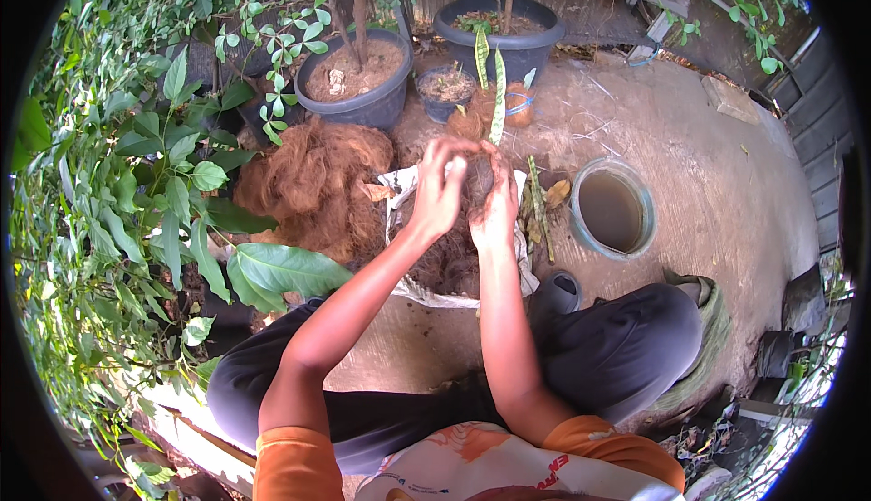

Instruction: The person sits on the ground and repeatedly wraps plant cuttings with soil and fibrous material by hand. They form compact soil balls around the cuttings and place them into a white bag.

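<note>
My right hand [494, 204] is wrapped around the right side of a dark, fibrous clump [475, 184]. An upright snake plant leaf [498, 97], green with pale edges, rises just beyond my fingertips; whether its base sits in the clump is hidden. My left hand [440, 188] is bent over the clump's top left, thumb and fingers curled; what they pinch, if anything, is too small to make out. Below both hands lies an open white sack [422, 294] holding dark fibre [449, 263].
Loose brown coconut fibre [313, 170] is heaped left of the sack. A round tub of murky water [610, 211] stands to the right, near cut leaf strips [540, 206]. Behind are black plant pots [372, 107] and a second snake plant leaf [482, 55]. Dense foliage [136, 202] fills the left.
</note>
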Demonstrator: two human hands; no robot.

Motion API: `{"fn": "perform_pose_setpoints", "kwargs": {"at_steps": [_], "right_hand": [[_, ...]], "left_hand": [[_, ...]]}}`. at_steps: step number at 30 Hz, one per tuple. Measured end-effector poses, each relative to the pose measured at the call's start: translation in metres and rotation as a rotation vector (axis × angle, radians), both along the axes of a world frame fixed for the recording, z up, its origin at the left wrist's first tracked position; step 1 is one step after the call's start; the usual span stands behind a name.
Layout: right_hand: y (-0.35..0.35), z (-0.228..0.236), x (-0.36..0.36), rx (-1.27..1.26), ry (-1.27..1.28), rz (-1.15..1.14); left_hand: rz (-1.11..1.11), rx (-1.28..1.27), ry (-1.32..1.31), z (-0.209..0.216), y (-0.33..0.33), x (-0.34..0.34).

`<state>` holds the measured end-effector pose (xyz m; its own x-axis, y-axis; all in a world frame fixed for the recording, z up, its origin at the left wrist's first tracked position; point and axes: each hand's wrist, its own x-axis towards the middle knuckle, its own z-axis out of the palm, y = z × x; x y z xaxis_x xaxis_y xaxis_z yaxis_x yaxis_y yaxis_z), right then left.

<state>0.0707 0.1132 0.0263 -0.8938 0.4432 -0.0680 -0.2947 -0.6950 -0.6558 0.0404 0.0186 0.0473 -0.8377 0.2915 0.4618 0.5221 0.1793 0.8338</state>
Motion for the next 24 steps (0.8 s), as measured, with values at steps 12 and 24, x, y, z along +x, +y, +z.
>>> {"fn": "perform_pose_setpoints", "kwargs": {"at_steps": [12, 24], "right_hand": [[-0.023, 0.03, 0.009, 0.936, 0.003, -0.125], [-0.01, 0.015, 0.0, 0.56, -0.008, -0.301]], "left_hand": [[-0.114, 0.478, -0.815, 0.041, 0.003, 0.003], [-0.101, 0.489, -0.845, 0.031, 0.029, 0.022]]}}
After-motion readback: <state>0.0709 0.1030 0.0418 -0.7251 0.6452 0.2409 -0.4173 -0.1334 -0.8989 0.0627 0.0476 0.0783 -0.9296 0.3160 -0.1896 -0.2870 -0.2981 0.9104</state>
